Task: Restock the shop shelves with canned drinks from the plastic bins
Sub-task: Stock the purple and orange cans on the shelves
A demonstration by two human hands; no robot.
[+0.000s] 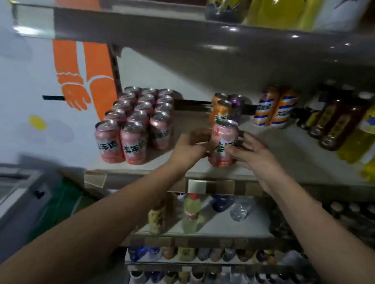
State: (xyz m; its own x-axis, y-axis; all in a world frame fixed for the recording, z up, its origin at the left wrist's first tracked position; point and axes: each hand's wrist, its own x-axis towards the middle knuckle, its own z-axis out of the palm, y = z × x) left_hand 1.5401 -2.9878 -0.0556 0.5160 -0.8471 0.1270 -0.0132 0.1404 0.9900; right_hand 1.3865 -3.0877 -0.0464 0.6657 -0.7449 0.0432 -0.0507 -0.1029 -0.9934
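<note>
Head view is showing the left hand point(189, 147) and right hand point(246, 150) both clamping one upright pink aluminium drink can point(222, 141) on the grey metal shelf point(291, 152); they are apparently steadying it between the block of matching pink cans point(137, 121) and the orange cans point(220, 108).

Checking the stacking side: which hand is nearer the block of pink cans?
Left. The left hand is just right of the block; the right hand is farther right, past the held can.

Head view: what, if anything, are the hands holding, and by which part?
A pink drink can, held by its side wall: left hand on its left side, right hand on its right.
</note>
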